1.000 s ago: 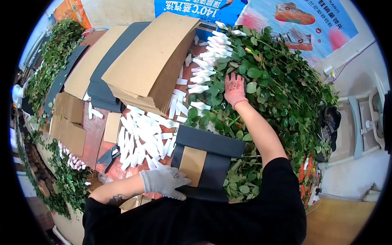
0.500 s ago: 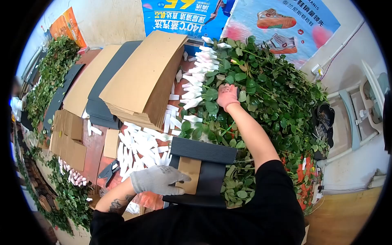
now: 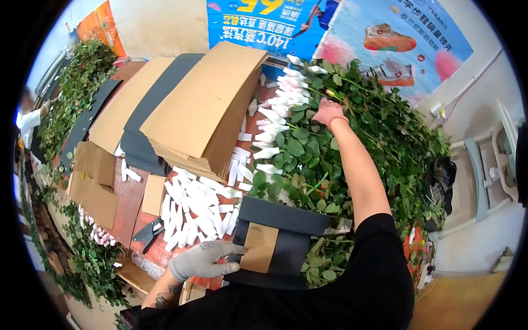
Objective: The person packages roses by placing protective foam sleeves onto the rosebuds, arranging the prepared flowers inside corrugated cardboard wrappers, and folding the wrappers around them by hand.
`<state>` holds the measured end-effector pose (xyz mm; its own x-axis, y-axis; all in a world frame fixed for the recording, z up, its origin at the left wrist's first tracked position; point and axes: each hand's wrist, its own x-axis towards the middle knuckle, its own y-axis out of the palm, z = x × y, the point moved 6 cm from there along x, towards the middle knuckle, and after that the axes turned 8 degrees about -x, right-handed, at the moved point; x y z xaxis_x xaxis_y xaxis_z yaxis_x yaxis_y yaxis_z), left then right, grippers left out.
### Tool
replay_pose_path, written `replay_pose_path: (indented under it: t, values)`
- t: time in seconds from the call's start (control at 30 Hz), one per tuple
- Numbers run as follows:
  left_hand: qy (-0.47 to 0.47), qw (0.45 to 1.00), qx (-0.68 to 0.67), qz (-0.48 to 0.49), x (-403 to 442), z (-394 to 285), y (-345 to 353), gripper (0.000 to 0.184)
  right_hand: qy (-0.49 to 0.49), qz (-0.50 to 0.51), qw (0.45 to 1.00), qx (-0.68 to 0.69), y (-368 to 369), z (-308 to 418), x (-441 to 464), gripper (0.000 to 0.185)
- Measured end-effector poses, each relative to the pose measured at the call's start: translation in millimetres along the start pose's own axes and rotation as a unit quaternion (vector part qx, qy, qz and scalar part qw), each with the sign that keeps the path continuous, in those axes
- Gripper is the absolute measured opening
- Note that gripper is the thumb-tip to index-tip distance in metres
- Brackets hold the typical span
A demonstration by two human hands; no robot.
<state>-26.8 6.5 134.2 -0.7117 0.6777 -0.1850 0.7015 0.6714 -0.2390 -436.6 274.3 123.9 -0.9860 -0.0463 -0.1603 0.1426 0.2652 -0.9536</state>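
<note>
In a grey glove, my left hand (image 3: pixel 204 259) has its fingers apart at the left edge of a black corrugated sheet (image 3: pixel 291 253). A small brown cardboard piece (image 3: pixel 258 247) lies on that sheet. My right hand (image 3: pixel 329 111), in a pink glove, reaches into the pile of leafy rose stems (image 3: pixel 363 148); its fingers are bent down among the leaves, and what they touch is hidden. White-sleeved flower heads (image 3: pixel 273 124) line the left side of the pile. Loose white sleeves (image 3: pixel 192 212) lie left of the black sheet.
A tall stack of brown cardboard (image 3: pixel 203 104) stands beyond the white sleeves, with black sheets (image 3: pixel 146 132) beside it. A black stapler-like tool (image 3: pixel 147 235) lies at the left. More leafy stems (image 3: pixel 88 264) are farther left. A person (image 3: pixel 28 124) is at the far left edge.
My right hand has moved farther up the leafy pile, its fingers now bent. My left hand has drawn back leftward from the cardboard piece. The camera view has shifted.
</note>
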Motion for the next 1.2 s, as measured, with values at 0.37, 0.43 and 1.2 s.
replay_pose_path:
  t: [0.37, 0.43, 1.2]
  values:
    - [-0.027, 0.996, -0.037, -0.079, -3.4, -5.1, -19.7, 0.043, -0.056, -0.255, 0.965, 0.013, -32.8, -49.0, -75.4, 0.039]
    - [-0.017, 0.995, -0.062, -0.081, 1.2, -12.0, -24.5, 0.042, -0.069, -0.325, 0.938, 0.094, -56.7, -71.5, -106.9, 0.042]
    - [0.175, 0.901, -0.295, -0.264, 333.4, -69.1, -69.0, 0.034, -0.141, -0.259, 0.940, 0.174, -106.4, -166.0, -215.3, 0.049]
